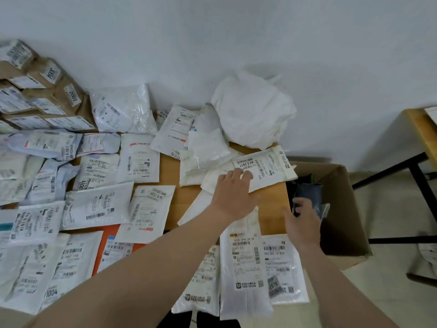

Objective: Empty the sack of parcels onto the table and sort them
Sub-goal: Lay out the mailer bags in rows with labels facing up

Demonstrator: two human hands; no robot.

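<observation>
An open brown cardboard box (340, 185) stands on the pale tiled floor (390, 292) at the right, with dark wrapped items (308, 192) inside it. Beyond it, a second wooden desk (423, 133) on black metal legs (390, 170) enters from the right edge. A plain white wall (212, 31) fills the upper half.

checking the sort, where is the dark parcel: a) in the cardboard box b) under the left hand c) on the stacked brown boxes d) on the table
a, the dark parcel lies inside the open cardboard box, off the table edge.
</observation>
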